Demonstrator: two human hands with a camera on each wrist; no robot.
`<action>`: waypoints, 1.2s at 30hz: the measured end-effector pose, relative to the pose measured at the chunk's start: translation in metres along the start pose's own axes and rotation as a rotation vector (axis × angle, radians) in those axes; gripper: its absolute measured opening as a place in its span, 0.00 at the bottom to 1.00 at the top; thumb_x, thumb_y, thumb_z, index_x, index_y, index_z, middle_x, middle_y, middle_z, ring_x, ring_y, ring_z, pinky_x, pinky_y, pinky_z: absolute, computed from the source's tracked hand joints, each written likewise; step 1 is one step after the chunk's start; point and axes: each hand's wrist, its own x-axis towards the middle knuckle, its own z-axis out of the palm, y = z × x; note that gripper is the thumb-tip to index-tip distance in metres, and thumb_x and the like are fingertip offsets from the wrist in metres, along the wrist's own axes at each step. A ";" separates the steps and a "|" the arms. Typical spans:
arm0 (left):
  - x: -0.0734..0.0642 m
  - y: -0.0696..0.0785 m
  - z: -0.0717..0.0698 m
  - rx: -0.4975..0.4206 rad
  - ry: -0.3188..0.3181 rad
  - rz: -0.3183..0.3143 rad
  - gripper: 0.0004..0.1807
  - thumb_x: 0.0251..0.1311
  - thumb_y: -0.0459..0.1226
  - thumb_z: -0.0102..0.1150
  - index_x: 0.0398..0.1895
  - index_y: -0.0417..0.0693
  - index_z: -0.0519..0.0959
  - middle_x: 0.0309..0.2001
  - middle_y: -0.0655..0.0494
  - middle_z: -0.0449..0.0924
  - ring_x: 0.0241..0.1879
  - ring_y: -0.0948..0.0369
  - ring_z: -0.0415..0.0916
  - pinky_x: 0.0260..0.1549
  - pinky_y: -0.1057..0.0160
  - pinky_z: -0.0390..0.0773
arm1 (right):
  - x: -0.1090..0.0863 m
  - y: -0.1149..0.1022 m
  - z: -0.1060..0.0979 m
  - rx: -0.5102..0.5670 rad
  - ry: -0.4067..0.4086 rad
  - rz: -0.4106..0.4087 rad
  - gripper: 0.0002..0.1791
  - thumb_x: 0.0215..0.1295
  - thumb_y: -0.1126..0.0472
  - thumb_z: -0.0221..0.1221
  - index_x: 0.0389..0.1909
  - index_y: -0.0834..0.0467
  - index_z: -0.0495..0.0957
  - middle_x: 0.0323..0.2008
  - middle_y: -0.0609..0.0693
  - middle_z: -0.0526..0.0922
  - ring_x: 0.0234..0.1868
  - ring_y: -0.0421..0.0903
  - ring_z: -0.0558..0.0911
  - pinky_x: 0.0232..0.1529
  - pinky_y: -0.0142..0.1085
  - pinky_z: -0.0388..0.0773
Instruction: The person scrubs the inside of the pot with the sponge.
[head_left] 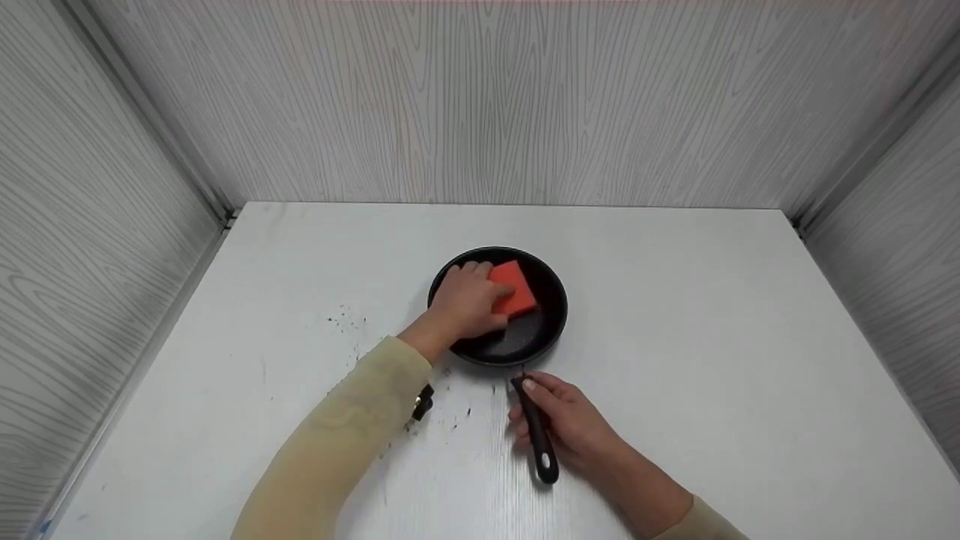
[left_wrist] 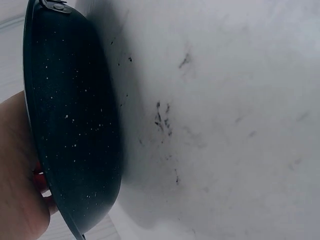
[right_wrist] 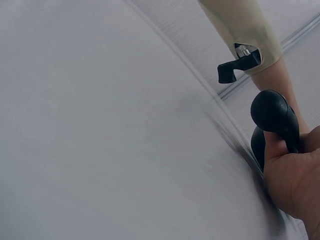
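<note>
A round black frying pan (head_left: 551, 319) stands near the middle of the white table in the head view. Inside it, my left hand (head_left: 466, 300) holds a red-orange sponge (head_left: 514, 277), with the thumb along its near side. The sponge's left part is hidden under the fingers. My right hand (head_left: 576, 420) grips the pan's black handle (head_left: 537, 431), thumb on top and fingers beneath. In the left wrist view, the pan's white-speckled outer wall (left_wrist: 75, 115) hides most of the left hand. The handle's end (right_wrist: 270, 111) juts from the right hand in the right wrist view.
Dark crumbs or specks (head_left: 346, 319) lie scattered on the white tabletop (head_left: 712, 337), left of the pan and in front of it. Pale wood-grain panels (head_left: 487, 105) enclose the table at the back and both sides. A small black device (head_left: 424, 403) sits at the left wrist.
</note>
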 end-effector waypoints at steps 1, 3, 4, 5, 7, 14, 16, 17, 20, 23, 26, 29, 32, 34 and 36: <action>0.000 0.000 0.000 0.004 -0.001 -0.004 0.25 0.67 0.54 0.64 0.67 0.65 0.83 0.66 0.42 0.76 0.62 0.46 0.71 0.61 0.41 0.71 | 0.000 0.000 0.000 0.003 0.001 0.000 0.23 0.84 0.58 0.53 0.68 0.70 0.69 0.33 0.56 0.85 0.27 0.45 0.83 0.32 0.39 0.85; -0.002 -0.001 -0.001 0.016 -0.003 -0.012 0.25 0.67 0.54 0.64 0.66 0.65 0.83 0.64 0.42 0.77 0.60 0.46 0.72 0.59 0.42 0.71 | 0.000 0.000 0.000 0.005 0.003 -0.001 0.23 0.84 0.58 0.53 0.68 0.70 0.69 0.34 0.56 0.86 0.27 0.45 0.83 0.33 0.39 0.85; -0.002 -0.001 -0.002 0.019 -0.002 -0.014 0.25 0.67 0.54 0.64 0.66 0.64 0.83 0.63 0.42 0.77 0.59 0.46 0.72 0.59 0.42 0.72 | 0.000 0.000 0.000 0.004 0.004 -0.002 0.23 0.84 0.58 0.53 0.68 0.70 0.69 0.34 0.56 0.86 0.27 0.45 0.83 0.33 0.39 0.85; -0.003 -0.002 -0.003 0.022 -0.001 -0.015 0.24 0.66 0.54 0.64 0.65 0.64 0.84 0.62 0.42 0.77 0.58 0.46 0.72 0.58 0.42 0.72 | -0.001 -0.001 0.000 0.001 0.005 -0.003 0.23 0.84 0.57 0.53 0.68 0.70 0.69 0.34 0.56 0.86 0.27 0.45 0.84 0.33 0.39 0.85; -0.004 -0.002 -0.004 0.025 0.002 -0.016 0.23 0.67 0.53 0.64 0.64 0.63 0.84 0.60 0.42 0.78 0.56 0.46 0.72 0.56 0.43 0.72 | -0.001 -0.001 0.001 -0.003 0.008 -0.006 0.23 0.84 0.57 0.54 0.67 0.70 0.69 0.34 0.56 0.86 0.27 0.44 0.84 0.33 0.38 0.85; -0.009 -0.004 -0.007 -0.006 -0.023 -0.044 0.23 0.67 0.52 0.66 0.64 0.61 0.85 0.57 0.44 0.78 0.55 0.47 0.71 0.57 0.44 0.71 | -0.001 -0.001 0.001 0.001 0.004 -0.009 0.23 0.83 0.57 0.54 0.67 0.70 0.70 0.34 0.56 0.87 0.27 0.44 0.85 0.32 0.38 0.85; -0.010 -0.005 -0.008 -0.014 -0.032 -0.051 0.24 0.67 0.52 0.65 0.64 0.61 0.84 0.56 0.44 0.78 0.54 0.48 0.70 0.56 0.44 0.71 | -0.001 -0.001 0.001 0.002 0.006 -0.010 0.23 0.84 0.57 0.54 0.67 0.70 0.70 0.34 0.56 0.87 0.26 0.44 0.85 0.32 0.38 0.86; -0.010 -0.005 -0.008 -0.015 -0.032 -0.052 0.24 0.67 0.52 0.65 0.64 0.61 0.84 0.55 0.44 0.79 0.53 0.48 0.71 0.56 0.44 0.71 | -0.001 -0.001 0.001 0.002 0.008 -0.012 0.23 0.84 0.57 0.54 0.67 0.70 0.70 0.34 0.56 0.87 0.26 0.44 0.85 0.32 0.38 0.86; -0.012 -0.006 -0.007 -0.016 -0.034 -0.052 0.24 0.67 0.52 0.65 0.65 0.60 0.84 0.53 0.45 0.79 0.51 0.48 0.71 0.54 0.45 0.72 | -0.001 -0.001 0.001 0.002 0.012 -0.013 0.23 0.84 0.57 0.54 0.67 0.70 0.70 0.34 0.56 0.87 0.26 0.44 0.85 0.32 0.39 0.86; -0.015 -0.008 -0.007 -0.010 -0.037 -0.055 0.24 0.67 0.53 0.65 0.65 0.61 0.84 0.51 0.46 0.80 0.50 0.48 0.71 0.53 0.45 0.72 | -0.001 -0.001 0.001 0.002 0.013 -0.012 0.23 0.83 0.57 0.54 0.67 0.70 0.71 0.34 0.56 0.87 0.26 0.44 0.84 0.33 0.39 0.86; -0.017 -0.008 -0.007 -0.009 -0.036 -0.055 0.24 0.67 0.53 0.65 0.64 0.60 0.85 0.49 0.46 0.81 0.49 0.48 0.72 0.52 0.45 0.72 | -0.002 -0.002 0.001 0.001 0.020 -0.008 0.23 0.84 0.57 0.54 0.67 0.70 0.71 0.34 0.56 0.87 0.27 0.44 0.84 0.33 0.39 0.86; -0.019 -0.007 -0.008 -0.010 -0.038 -0.056 0.24 0.67 0.53 0.65 0.64 0.60 0.85 0.48 0.46 0.81 0.48 0.48 0.72 0.51 0.45 0.72 | -0.002 -0.002 0.001 -0.001 0.025 -0.003 0.23 0.84 0.57 0.54 0.67 0.69 0.71 0.34 0.56 0.87 0.27 0.44 0.85 0.33 0.39 0.86; -0.021 -0.007 -0.009 -0.006 -0.048 -0.064 0.24 0.66 0.53 0.64 0.63 0.60 0.85 0.47 0.47 0.81 0.47 0.49 0.72 0.50 0.46 0.73 | -0.002 -0.003 0.001 -0.005 0.024 0.002 0.23 0.83 0.56 0.55 0.67 0.69 0.71 0.34 0.56 0.87 0.28 0.44 0.85 0.33 0.39 0.86; -0.022 -0.007 -0.009 -0.002 -0.053 -0.070 0.24 0.66 0.53 0.64 0.63 0.60 0.85 0.46 0.47 0.81 0.46 0.49 0.72 0.50 0.46 0.73 | -0.001 -0.003 0.002 -0.006 0.021 0.004 0.23 0.83 0.56 0.55 0.67 0.69 0.71 0.35 0.55 0.87 0.28 0.44 0.85 0.34 0.39 0.86; -0.024 -0.006 -0.009 0.009 -0.061 -0.074 0.23 0.66 0.53 0.64 0.62 0.60 0.85 0.45 0.47 0.81 0.45 0.49 0.72 0.49 0.46 0.73 | -0.001 -0.003 0.001 -0.014 0.008 -0.002 0.24 0.84 0.56 0.54 0.67 0.70 0.70 0.35 0.55 0.87 0.28 0.44 0.85 0.34 0.39 0.86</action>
